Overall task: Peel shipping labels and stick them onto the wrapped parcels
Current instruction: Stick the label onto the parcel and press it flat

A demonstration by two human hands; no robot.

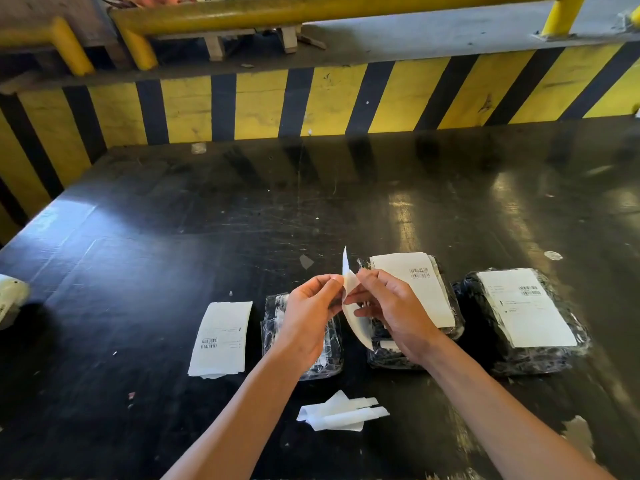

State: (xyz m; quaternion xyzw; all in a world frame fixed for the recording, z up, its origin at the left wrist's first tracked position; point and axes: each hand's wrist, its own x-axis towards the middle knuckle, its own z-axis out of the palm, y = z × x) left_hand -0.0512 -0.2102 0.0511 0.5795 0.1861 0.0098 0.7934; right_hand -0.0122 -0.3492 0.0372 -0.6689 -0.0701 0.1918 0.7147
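Note:
Both hands hold a white shipping label (pixel 350 285) up above the black table. My left hand (pixel 308 317) pinches one edge, my right hand (pixel 391 310) pinches the other layer, and the two layers are split apart at the top. Under my left hand lies a dark wrapped parcel (pixel 334 355) with no label showing. Behind my right hand sits a second wrapped parcel (pixel 450 306) with a label on top. A third labelled parcel (pixel 526 323) lies at the right. A loose label (pixel 221 337) lies flat to the left of the parcels.
Peeled backing strips (pixel 343 414) lie crumpled near the front of the black table (pixel 173 237). A white object (pixel 10 299) sits at the left edge. A yellow and black striped wall (pixel 311 102) stands behind the table, with yellow rails above it.

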